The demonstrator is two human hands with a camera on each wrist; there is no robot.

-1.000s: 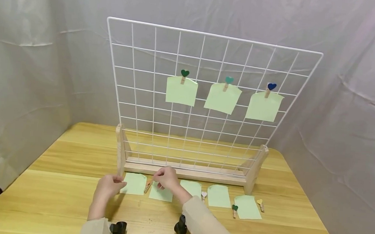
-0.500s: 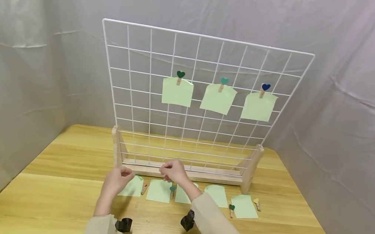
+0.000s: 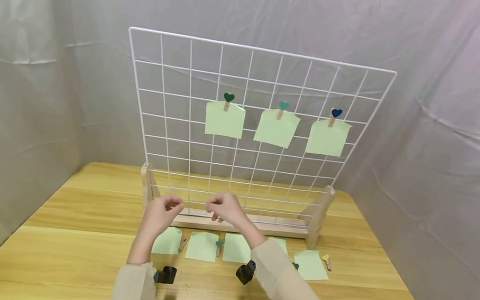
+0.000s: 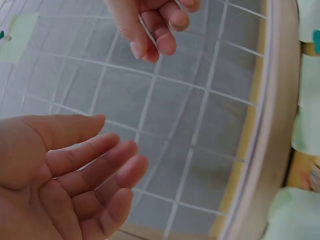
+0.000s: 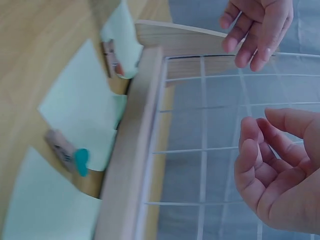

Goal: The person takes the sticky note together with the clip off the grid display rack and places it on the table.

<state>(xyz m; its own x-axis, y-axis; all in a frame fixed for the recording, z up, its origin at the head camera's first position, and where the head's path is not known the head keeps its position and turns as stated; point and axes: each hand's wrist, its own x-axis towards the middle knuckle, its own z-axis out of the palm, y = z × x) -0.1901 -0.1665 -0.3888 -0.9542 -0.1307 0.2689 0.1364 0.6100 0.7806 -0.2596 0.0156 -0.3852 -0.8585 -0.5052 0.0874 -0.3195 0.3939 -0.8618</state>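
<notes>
My left hand (image 3: 160, 214) hovers in front of the lower left part of the white wire grid (image 3: 196, 158). Its fingers are relaxed and hold nothing, as the left wrist view confirms. My right hand (image 3: 226, 207) is close by on the right, in front of the grid's lower rows; the fingers (image 5: 250, 165) bend loosely around bare air. Below the hands, a row of pale green paper notes (image 3: 202, 246) lies on the table. Between the notes lie a clothespin with a teal heart (image 3: 219, 244) and a reddish-tipped clothespin (image 3: 182, 244). My right forearm covers part of the row.
Three green notes hang on the grid under heart clothespins: dark green (image 3: 229, 97), light teal (image 3: 284, 105) and blue (image 3: 336, 112). A wooden stand (image 3: 319, 219) carries the grid. A yellow-heart clothespin (image 3: 327, 261) lies right of the last note (image 3: 311, 266). Grey cloth (image 3: 431, 162) surrounds the table.
Both hands have risen from the notes toward the grid, the left also moving right. The teal-heart clothespin beside the second note has come into sight. The head view has shifted slightly.
</notes>
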